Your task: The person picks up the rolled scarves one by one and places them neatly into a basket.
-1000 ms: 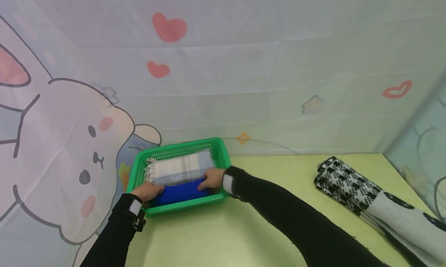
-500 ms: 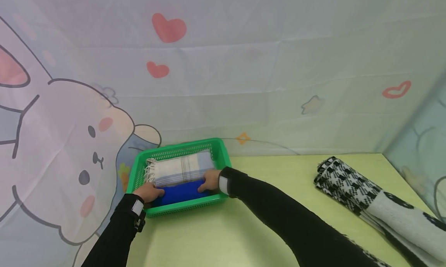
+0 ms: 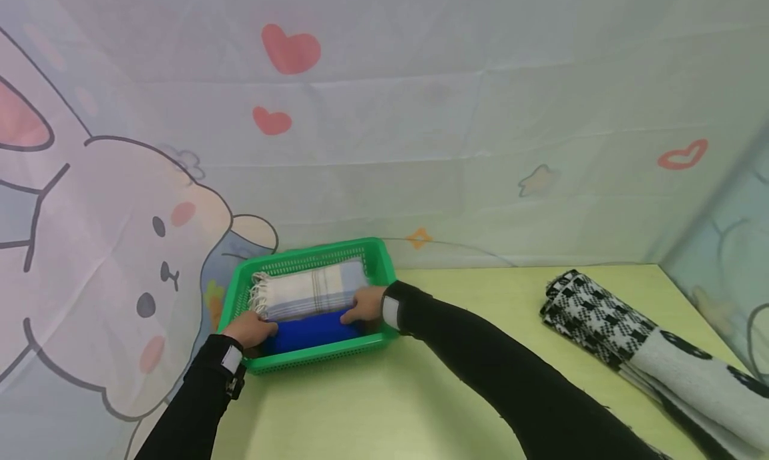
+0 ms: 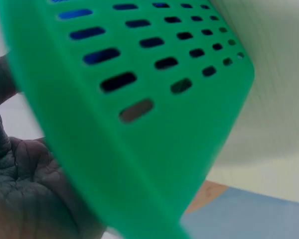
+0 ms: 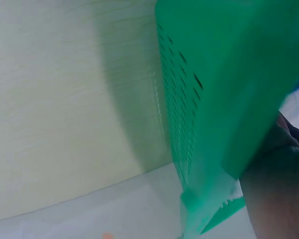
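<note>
I see two hands, and both are at work inside the one basket. The left hand point(image 3: 249, 329) holds the left end of the blue cloth point(image 3: 312, 332), with its thumb lying on top; the right hand point(image 3: 365, 305) holds the right end in the same way. How the other fingers lie under the cloth, I cannot tell from my cameras. On each arm I count one black sleeve point(image 3: 486, 363) and one wrist band with a white patch.

The green basket point(image 3: 318, 354) contains two cloths. The blue one is along the near side, between the hands; just behind it lies one pale striped cloth point(image 3: 312, 290), folded, with white fringe at its left end. The basket is on the yellowish table point(image 3: 336, 413), near the back edge.

Well apart, at the right of the table, I see one folded black-and-white cloth point(image 3: 625, 333), checked at its far end. Behind the table hangs a pale backdrop point(image 3: 420, 133) with one big rabbit drawing and three hearts, two filled and one only outlined.

My left wrist camera gives me the outer wall of the basket, with blue visible through some slots, and the creased palm. My right wrist camera shows the slotted wall from another side and its shadow on the table, which the head view shows less clearly.
</note>
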A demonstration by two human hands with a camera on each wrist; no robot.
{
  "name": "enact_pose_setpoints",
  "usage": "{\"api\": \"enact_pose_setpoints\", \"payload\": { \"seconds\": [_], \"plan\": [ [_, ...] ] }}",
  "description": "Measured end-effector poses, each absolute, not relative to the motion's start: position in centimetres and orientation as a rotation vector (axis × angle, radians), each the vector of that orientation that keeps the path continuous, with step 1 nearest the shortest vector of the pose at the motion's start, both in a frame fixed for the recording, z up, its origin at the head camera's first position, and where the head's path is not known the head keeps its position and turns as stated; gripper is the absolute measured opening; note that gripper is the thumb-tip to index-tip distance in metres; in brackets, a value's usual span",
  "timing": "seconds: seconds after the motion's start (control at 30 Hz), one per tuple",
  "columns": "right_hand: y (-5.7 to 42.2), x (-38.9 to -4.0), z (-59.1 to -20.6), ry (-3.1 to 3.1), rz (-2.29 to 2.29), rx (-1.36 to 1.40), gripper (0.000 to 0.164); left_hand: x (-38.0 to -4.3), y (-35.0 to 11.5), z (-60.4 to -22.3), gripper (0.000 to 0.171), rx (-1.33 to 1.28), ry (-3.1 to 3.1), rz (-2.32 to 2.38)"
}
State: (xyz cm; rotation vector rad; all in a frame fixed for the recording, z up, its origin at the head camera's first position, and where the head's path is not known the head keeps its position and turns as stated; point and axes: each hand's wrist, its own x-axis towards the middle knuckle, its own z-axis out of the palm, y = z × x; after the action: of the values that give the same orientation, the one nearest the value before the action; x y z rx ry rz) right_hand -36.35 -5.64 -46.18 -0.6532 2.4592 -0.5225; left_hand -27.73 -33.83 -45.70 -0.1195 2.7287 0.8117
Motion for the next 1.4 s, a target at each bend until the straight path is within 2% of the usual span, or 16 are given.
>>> {"api": "enact_pose_setpoints", "payload": {
  "seconds": [0.07,0.2,0.3,0.43,0.67,0.83,0.9,1.1,1.2,1.4],
  "plan": [
    [-5.3,-36.6,-46.1,2.435,-0.569,-0.643,0.037,-27.5,-34.1,-45.4,0.039,-0.118,2.740,0.829],
    [-4.4,-37.2,-46.0,2.376,-0.646,-0.620,0.037,-26.7,-34.2,-44.4,0.034,-0.127,2.779,0.843],
    [-3.5,-37.1,-45.4,2.310,-0.746,-0.608,0.044,-26.1,-33.9,-43.4,0.050,-0.153,2.818,0.834],
    [-2.4,-36.2,-43.8,2.201,-0.900,-0.607,0.052,-25.1,-33.1,-42.2,0.058,-0.133,2.876,0.842],
    [-0.3,-33.9,-40.6,2.112,-1.065,-0.682,0.052,-23.9,-30.9,-40.3,0.056,-0.048,2.919,0.909],
    [0.8,-33.6,-40.0,2.082,-1.150,-0.714,0.055,-23.4,-29.3,-39.5,0.056,0.024,2.935,0.959],
    [1.3,-33.6,-40.0,2.073,-1.179,-0.734,0.056,-23.5,-29.2,-39.8,0.059,0.056,2.938,1.005],
    [2.8,-32.7,-39.6,2.066,-1.239,-0.822,0.053,-27.0,-31.2,-46.2,0.067,0.215,3.053,1.094],
    [3.7,-32.0,-39.3,2.057,-1.274,-0.849,0.052,-27.5,-30.8,-47.2,0.067,0.255,3.068,1.125],
    [5.9,-30.2,-38.9,2.029,-1.367,-0.853,0.052,-22.8,-25.7,-40.7,0.065,0.313,2.945,1.271]
  ]
}}
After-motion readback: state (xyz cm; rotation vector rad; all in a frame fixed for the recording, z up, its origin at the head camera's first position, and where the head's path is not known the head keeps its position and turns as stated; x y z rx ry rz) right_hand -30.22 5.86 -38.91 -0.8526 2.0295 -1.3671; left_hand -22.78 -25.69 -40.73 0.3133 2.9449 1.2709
